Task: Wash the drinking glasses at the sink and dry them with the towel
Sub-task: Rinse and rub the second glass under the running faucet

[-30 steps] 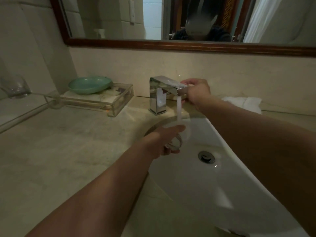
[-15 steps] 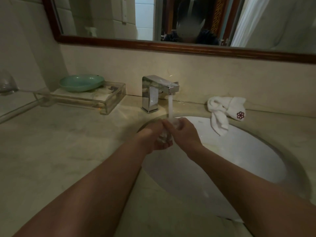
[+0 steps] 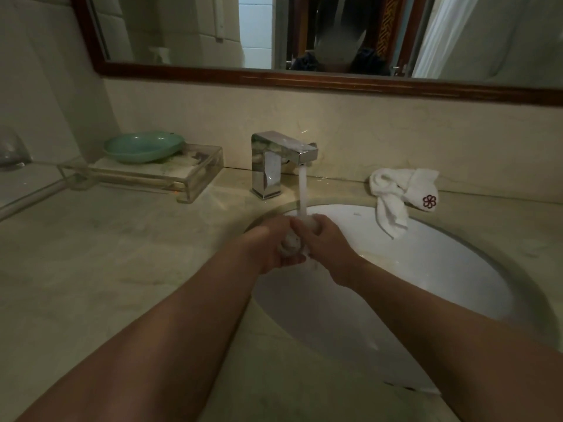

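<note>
Tap: polished chrome, mirror-bright. Sink: glossy white ceramic. Counter: smooth beige stone, veined, soft sheen. Towel: white terry cloth, nubby, matt. Tray: clear glossy plastic. Dish: smooth pale-green glaze. Frame: dark varnished wood. Glass: clear, wet.

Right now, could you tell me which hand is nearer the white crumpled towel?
Right. The right hand grips the clear drinking glass on the side facing the white towel; the left hand holds its farther side.
</note>
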Motion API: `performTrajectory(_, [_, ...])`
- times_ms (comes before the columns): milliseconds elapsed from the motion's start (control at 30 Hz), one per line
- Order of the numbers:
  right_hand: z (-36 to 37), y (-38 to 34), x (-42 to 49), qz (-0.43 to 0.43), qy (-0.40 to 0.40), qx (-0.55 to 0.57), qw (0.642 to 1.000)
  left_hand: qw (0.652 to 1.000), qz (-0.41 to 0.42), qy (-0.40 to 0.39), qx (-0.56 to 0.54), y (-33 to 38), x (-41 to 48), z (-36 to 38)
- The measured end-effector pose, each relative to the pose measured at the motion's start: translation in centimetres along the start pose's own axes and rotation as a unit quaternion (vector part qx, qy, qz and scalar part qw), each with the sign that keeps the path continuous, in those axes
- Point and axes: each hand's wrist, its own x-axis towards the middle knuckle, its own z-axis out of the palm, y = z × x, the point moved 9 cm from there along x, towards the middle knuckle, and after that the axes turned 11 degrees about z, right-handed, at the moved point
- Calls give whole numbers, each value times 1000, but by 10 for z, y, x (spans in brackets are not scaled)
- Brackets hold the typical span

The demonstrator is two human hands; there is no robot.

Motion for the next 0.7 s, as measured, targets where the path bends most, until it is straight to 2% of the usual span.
performTrajectory(200, [-24,-13,2,-45,100,-23,994,1000,-2,-4,-18,5,-6,3])
performTrajectory(400, [-19,-25,-7,-127,110,-74,983,999,8,3,-39,8,-6,1])
performTrajectory(500, [-20,-22,-3,-114,135,-104,979,999,3,28,-24,0,-2,-4])
performTrajectory(600, [-21,-16,0,-81,151,-98,980,999,18,25,39,-1,2,-2])
performTrajectory(700, [-28,-17,-1,-79,155,-48,984,999,17,37,28,-1,5,-6])
